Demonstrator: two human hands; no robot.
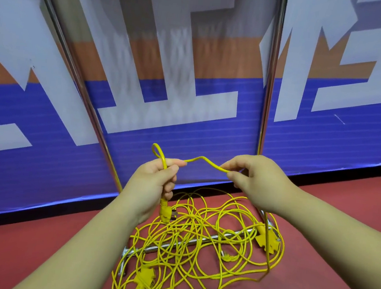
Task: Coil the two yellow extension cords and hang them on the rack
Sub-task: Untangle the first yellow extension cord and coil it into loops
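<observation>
The yellow extension cords [183, 242] lie mostly as one loose tangle on the red surface [60, 248], draped over and across the rack's chrome base bar [157, 247], so that only short stretches of the bar show through the loops. One end of a cord is lifted above the base bar, held between both hands.

The left hand [156, 180] is above the bar's left half, fingers and thumb curled round the cord just above its plug [164, 213]. The plug hangs straight down from the fist, prongs pointing right, just over the back edge of the tangle. A small loop [157, 152] of cord stands up out of the top of that hand.

From the loop the cord runs rightward in a shallow wave to the right hand [255, 180], which is above the bar's right half and pinches the cord between thumb and fingertips. Below the right wrist a single strand drops past the bar's right end and bends back into the pile.

A yellow socket block [266, 241] rests at the bar's right end, another [144, 278] lies nearer the camera than the bar's left end, and a second small plug [228, 257] sits among the loops just in front of the bar.

Two chrome uprights [89, 103] rise from behind the bar, in front of a blue, white and orange banner [186, 132].
</observation>
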